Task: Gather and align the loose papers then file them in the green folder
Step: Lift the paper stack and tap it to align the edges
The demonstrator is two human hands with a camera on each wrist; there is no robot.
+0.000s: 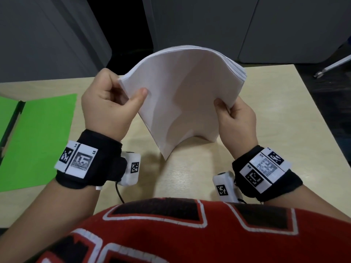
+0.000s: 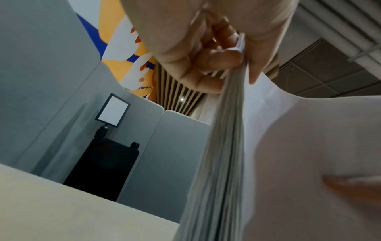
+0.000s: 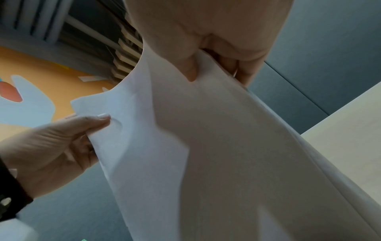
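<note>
Left hand (image 1: pixel 110 103) pinches the left edge of the paper stack (image 1: pixel 180 95), thumb pressed on the near face and fingers curled behind it; the left wrist view shows those fingers (image 2: pixel 208 60) folded against the back of the sheets, with the stack's layered edge running down toward the counter (image 1: pixel 266 130). At 9 o'clock from this hand, the green folder (image 1: pixel 39 137) lies open and flat on the counter, well apart from the papers, its dark spine at the far left of the head view.

Between the two hands the stack stands on end, bowed into an arch, its lower edge touching the counter just in front of the person's red, black and white shirt (image 1: pixel 190 234). The top edges look fairly even, with a slight fan at the 1 o'clock corner.

At 3 o'clock, the right hand (image 1: pixel 235 118) clamps the right edge of the stack, thumb on the near face, fingers wrapped behind. Black wrist bands (image 1: pixel 89 164) with printed markers sit on both wrists. Grey partition panels (image 1: pixel 47 35) stand beyond the counter at 12 o'clock.
</note>
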